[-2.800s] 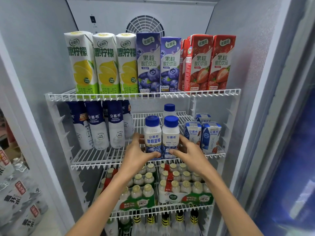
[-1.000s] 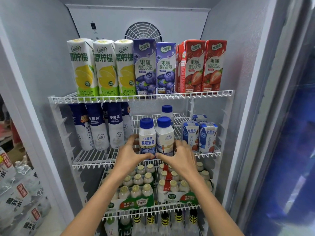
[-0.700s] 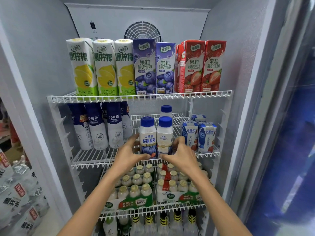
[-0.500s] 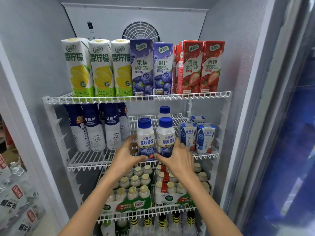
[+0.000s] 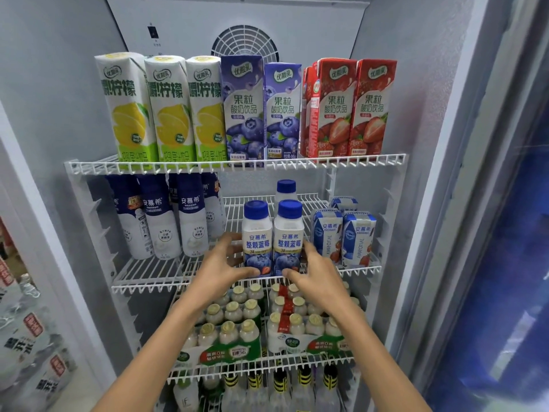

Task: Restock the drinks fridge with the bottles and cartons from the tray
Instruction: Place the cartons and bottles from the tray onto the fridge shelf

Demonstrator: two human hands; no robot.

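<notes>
Both hands are up at the middle shelf [image 5: 148, 288] of the drinks fridge [image 5: 416, 84], wrapped around a pair of blueberry bottles with blue caps. The left hand [image 5: 221, 269] has the left bottle [image 5: 257, 239], thumb across the bottom of the label and fingers curled round its far side, so that grip looks clamped on it. The right hand [image 5: 316, 273] is doing the mirror thing on the right bottle [image 5: 287, 237]: thumb at the base, fingers round the side toward the small cartons. The two bottles stand upright, touching each other, right at the front edge of that middle shelf, roughly centred.

Using that pair as the landmark: a third blue-capped bottle [image 5: 285, 190] sits straight behind them. Just to their right are the small blue strawberry cartons [image 5: 344, 236], upright, two in front and another behind. To their left, after a bare stretch of wire, stand tall blue-and-white bottles [image 5: 162, 221]. Above them on the top shelf [image 5: 237, 165] it's lemon cartons [image 5: 166, 108], blueberry cartons [image 5: 263, 111] and strawberry cartons [image 5: 350, 107] in a row. Right below them, multipacks of little capped bottles [image 5: 234, 325] fill the next shelf down, and under that more bottles I can't really make out.
</notes>
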